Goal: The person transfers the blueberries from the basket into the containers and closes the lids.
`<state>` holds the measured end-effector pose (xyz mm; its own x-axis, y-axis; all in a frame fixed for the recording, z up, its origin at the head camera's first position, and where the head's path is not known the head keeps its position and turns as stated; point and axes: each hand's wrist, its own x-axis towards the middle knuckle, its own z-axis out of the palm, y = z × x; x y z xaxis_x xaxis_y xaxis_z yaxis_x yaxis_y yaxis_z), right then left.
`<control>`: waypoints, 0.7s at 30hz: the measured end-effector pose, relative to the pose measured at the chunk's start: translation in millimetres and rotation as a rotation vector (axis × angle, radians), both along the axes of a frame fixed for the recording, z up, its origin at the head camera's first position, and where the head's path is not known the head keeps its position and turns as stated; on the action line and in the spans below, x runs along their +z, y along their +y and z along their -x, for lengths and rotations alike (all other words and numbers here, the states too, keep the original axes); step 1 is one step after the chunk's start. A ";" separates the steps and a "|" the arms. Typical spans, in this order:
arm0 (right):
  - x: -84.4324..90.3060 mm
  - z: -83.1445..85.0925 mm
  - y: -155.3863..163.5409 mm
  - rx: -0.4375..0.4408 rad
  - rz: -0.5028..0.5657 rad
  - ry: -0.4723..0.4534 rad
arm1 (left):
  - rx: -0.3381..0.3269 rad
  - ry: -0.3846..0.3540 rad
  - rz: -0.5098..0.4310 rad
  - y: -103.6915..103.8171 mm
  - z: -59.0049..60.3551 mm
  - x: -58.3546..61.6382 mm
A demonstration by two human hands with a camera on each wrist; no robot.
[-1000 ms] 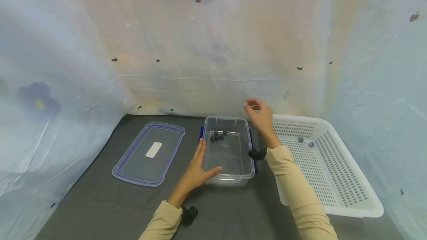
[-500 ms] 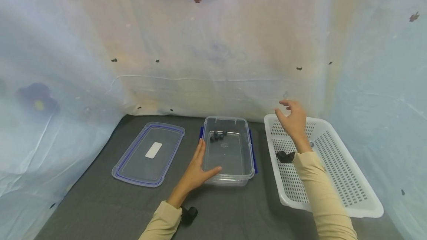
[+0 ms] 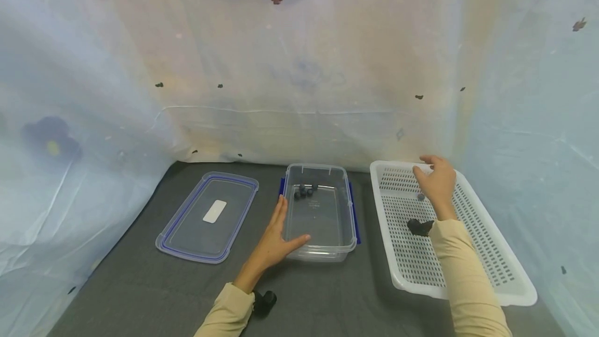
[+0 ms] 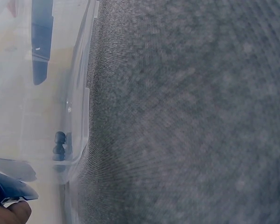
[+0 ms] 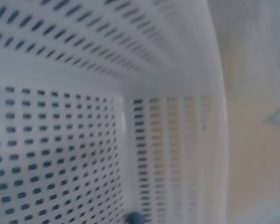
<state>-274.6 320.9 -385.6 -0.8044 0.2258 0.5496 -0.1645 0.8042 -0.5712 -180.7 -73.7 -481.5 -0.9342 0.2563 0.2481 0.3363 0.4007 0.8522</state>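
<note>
My left hand (image 3: 273, 246) lies along the left side and near corner of a clear plastic container (image 3: 323, 248), fingers straight and thumb spread. Several blueberries (image 3: 303, 192) sit at the far left inside it. In the left wrist view a fingertip (image 4: 19, 211) shows beside a blue side flap (image 4: 11, 186). Over the far part of a white slotted basket (image 3: 388, 254), my right hand (image 3: 440, 183) hangs with thumb and fingers apart, holding nothing. Just below it, one blueberry (image 3: 421, 197) lies in the basket; the right wrist view shows a blueberry (image 5: 136, 218) at its lower edge.
The container's clear lid (image 3: 210, 217), with a blue seal and a white label (image 3: 215, 211), lies flat to the left on the dark grey cloth (image 3: 318, 300). A pale plastic sheet (image 3: 299, 92) hangs behind and at both sides.
My right hand has moved right from beside the container's far right corner to over the basket, then lower. It now covers one of the two blueberries seen there. My left hand has stayed put.
</note>
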 end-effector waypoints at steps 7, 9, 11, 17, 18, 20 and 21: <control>-18.2 -2.1 22.6 -0.087 0.135 -0.111 | 0.005 -0.001 0.027 -0.6 -0.8 -0.5; -22.3 -3.1 27.3 -0.120 0.155 -0.146 | 0.009 -0.006 0.032 -0.6 -0.7 -0.5; -26.8 -3.9 31.4 -0.155 0.178 -0.177 | 0.010 -0.009 0.033 -0.6 -0.7 -0.5; -43.4 -7.7 41.6 -0.227 0.267 -0.275 | 0.008 -0.004 0.025 -0.4 -0.8 0.2; -46.0 -8.7 42.8 -0.233 0.280 -0.294 | 0.007 -0.004 0.022 -0.4 -1.0 0.3; -51.7 -9.7 45.6 -0.240 0.292 -0.329 | 0.006 -0.005 0.017 -0.5 -1.0 0.0; -54.5 -9.8 46.9 -0.242 0.295 -0.346 | 0.007 -0.008 0.016 -0.6 -1.2 -0.1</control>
